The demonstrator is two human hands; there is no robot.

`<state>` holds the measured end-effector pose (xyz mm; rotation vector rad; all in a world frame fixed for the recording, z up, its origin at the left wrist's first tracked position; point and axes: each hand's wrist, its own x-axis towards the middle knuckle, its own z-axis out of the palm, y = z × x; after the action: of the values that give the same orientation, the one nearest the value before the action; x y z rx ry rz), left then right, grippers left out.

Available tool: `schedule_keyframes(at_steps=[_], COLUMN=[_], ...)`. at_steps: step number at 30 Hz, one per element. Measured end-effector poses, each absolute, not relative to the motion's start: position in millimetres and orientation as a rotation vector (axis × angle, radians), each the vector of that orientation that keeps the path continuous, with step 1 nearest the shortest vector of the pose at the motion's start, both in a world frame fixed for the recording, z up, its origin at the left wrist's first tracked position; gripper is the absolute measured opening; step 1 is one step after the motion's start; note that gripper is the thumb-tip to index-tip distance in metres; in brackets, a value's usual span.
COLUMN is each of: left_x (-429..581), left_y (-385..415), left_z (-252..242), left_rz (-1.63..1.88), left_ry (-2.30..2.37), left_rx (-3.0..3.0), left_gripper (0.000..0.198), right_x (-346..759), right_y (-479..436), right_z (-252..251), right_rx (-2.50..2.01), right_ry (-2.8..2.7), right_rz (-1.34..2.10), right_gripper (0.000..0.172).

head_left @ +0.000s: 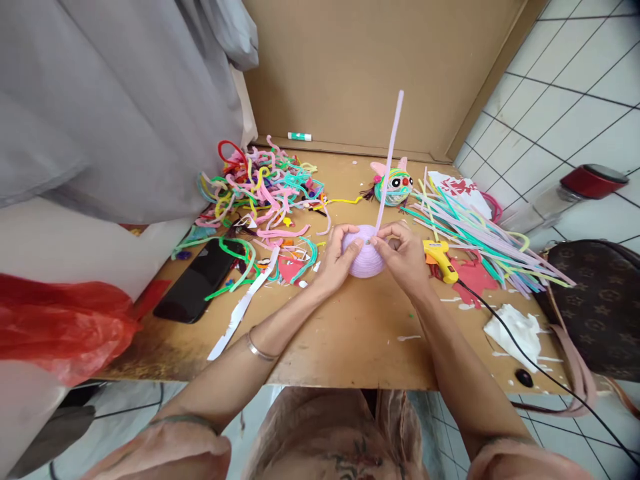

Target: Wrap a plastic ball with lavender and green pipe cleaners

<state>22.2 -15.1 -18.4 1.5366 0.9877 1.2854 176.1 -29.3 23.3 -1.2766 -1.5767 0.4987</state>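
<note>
Both hands are at a round lilac ball [365,265] wound in coils of pipe cleaner, over the middle of the table. My left hand [341,257] grips its left side, thumb on top. With thumb and fingertips closed, my right hand [401,252] pinches a lilac pipe cleaner [391,150] at the ball's top right. The long free end of that pipe cleaner stands up, leaning slightly right. The underside of the ball is hidden. A yellow glue gun [441,260] lies just right of my right hand.
Tangled pipe cleaners [270,187] heap at the back left, near a black phone [197,283]. A finished-looking animal head [395,183] sits behind the ball. Straight pipe cleaners [475,227], a crumpled tissue [515,333], a cord and a brown bag [600,300] are on the right.
</note>
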Motion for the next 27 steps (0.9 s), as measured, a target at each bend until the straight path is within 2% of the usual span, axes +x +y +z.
schedule_keyframes(at_steps=[13, 27], left_x=[25, 20], left_y=[-19, -13], left_z=[-14, -15], left_rz=[1.256, 1.213], left_ry=[1.002, 0.901], left_rx=[1.55, 1.577], left_gripper=[0.033, 0.037], right_x=[167, 174], right_y=[-38, -36], right_z=[20, 23], right_rx=[-1.293, -1.306], right_ry=[-1.512, -1.392], right_rz=[0.42, 0.7], right_gripper=[0.013, 0.017])
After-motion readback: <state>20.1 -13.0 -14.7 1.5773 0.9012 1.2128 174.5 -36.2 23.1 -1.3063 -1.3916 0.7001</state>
